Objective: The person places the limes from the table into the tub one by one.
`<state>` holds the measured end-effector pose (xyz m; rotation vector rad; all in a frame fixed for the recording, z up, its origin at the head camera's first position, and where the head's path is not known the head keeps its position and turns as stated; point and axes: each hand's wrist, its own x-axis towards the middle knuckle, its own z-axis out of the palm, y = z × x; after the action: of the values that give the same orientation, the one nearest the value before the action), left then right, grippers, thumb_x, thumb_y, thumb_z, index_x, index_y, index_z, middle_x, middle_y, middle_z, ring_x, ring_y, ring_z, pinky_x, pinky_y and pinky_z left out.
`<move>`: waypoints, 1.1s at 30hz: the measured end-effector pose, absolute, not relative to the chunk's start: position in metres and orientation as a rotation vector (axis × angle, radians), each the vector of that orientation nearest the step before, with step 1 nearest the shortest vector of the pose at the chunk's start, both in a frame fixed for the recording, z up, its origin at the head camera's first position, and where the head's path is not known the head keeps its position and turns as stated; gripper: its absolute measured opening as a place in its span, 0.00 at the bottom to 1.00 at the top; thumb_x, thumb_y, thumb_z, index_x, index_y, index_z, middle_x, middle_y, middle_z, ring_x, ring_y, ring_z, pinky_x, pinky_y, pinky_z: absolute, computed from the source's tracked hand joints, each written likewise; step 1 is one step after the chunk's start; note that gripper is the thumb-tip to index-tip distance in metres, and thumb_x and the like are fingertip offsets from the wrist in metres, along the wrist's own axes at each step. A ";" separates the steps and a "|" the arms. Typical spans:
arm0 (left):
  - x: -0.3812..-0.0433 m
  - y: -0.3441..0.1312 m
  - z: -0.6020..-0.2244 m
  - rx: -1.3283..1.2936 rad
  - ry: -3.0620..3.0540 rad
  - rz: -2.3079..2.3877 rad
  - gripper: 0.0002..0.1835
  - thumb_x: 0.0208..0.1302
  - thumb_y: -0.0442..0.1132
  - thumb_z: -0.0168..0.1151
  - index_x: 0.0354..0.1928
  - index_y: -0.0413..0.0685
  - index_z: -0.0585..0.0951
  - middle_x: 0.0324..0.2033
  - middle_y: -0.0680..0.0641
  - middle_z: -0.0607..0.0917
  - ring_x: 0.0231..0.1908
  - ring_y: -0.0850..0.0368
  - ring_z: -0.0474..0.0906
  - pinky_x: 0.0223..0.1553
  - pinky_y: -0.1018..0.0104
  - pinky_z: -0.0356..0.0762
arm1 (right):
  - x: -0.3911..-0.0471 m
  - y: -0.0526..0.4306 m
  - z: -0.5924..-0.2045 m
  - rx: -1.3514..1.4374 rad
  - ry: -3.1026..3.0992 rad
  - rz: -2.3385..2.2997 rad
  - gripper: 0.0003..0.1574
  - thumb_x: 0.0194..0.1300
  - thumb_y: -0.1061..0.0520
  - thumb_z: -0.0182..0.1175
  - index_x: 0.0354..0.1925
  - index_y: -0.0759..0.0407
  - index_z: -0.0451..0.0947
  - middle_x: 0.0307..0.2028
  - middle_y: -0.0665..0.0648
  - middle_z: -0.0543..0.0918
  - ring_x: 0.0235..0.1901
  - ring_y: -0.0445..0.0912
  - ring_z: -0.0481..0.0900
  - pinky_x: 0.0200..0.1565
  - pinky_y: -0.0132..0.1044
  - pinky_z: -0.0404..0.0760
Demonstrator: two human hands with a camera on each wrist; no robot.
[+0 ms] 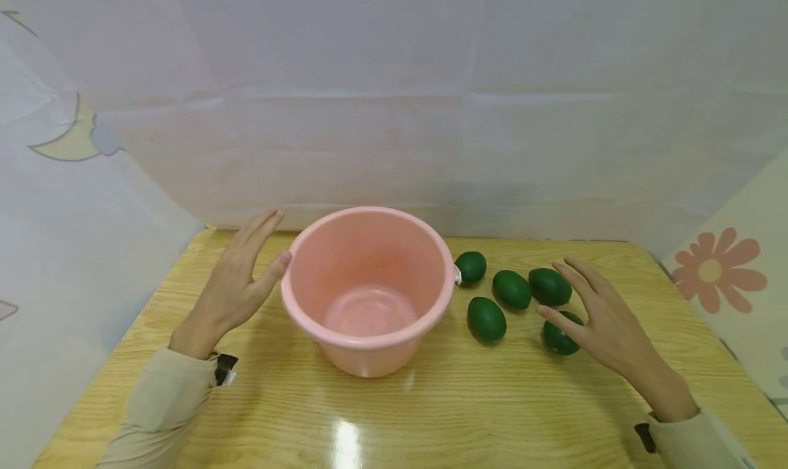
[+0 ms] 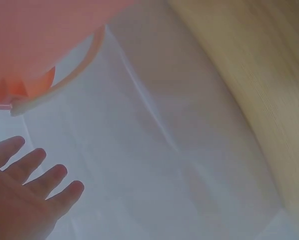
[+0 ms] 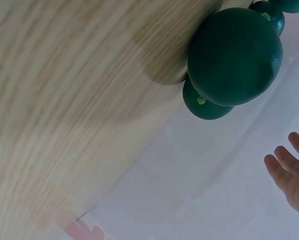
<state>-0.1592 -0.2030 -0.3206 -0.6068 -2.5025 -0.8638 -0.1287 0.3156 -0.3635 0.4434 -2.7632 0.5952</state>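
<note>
no words, labels, brands, numbers or signs can be read in any of the three views.
</note>
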 end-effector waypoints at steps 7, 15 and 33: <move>-0.159 -0.199 -0.318 -0.633 -2.511 -0.878 0.33 0.73 0.48 0.53 0.76 0.53 0.60 0.76 0.44 0.60 0.75 0.39 0.55 0.70 0.32 0.53 | -0.128 0.320 -0.366 0.490 -2.762 0.606 0.53 0.60 0.45 0.69 0.76 0.51 0.56 0.72 0.69 0.60 0.68 0.71 0.59 0.55 0.72 0.62; -0.154 -0.196 -0.316 -0.675 -2.559 -0.921 0.33 0.72 0.47 0.53 0.76 0.55 0.60 0.75 0.44 0.61 0.74 0.38 0.55 0.68 0.30 0.54 | -0.125 0.323 -0.369 0.490 -2.800 0.604 0.50 0.60 0.45 0.69 0.74 0.57 0.60 0.71 0.69 0.62 0.66 0.72 0.60 0.54 0.72 0.63; -0.151 -0.190 -0.318 -0.788 -2.632 -0.971 0.31 0.73 0.45 0.50 0.76 0.55 0.61 0.76 0.47 0.61 0.75 0.42 0.56 0.69 0.33 0.56 | -0.117 0.329 -0.373 0.501 -2.861 0.554 0.45 0.60 0.43 0.69 0.69 0.60 0.67 0.70 0.68 0.64 0.65 0.71 0.63 0.53 0.70 0.67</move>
<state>-0.1515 -0.1902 -0.3179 -0.7877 -2.6318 -0.9711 -0.1169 0.3294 -0.3732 0.5005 -2.8611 0.5541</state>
